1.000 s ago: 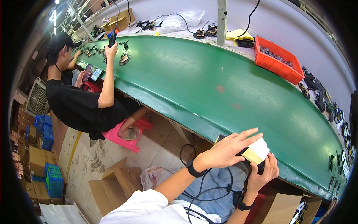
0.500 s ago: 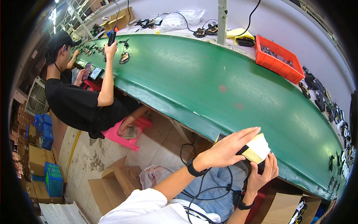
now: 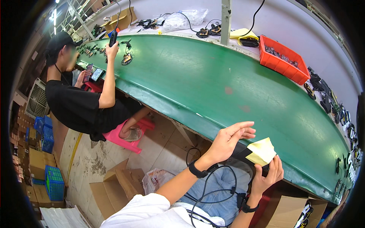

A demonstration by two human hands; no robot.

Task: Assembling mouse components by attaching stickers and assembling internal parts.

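At the near edge of the green work surface, my right hand [image 3: 268,174] is wrapped round the end of a black object [image 3: 240,152]; its exact kind does not show. A pale yellow sheet [image 3: 261,150] covers part of this object, its edges standing up. My left hand [image 3: 230,140] is raised at the object's other end, fingers stretched out, with no grip on it; whether its palm edge touches the object I cannot tell. Below, a black cable [image 3: 207,181] loops over my lap.
A co-worker in black [image 3: 78,104] sits at the left, holding a black handheld device [image 3: 113,38]. Circuit parts [image 3: 127,58] lie on the green belt [image 3: 182,76]. Along the far ledge stands an orange bin [image 3: 283,62] of small parts. Cardboard boxes [image 3: 118,186] stand below.
My left hand has come off the yellow sheet and moved left and up, fingers straightened. The sheet now shows more fully. My right hand has stayed in place.
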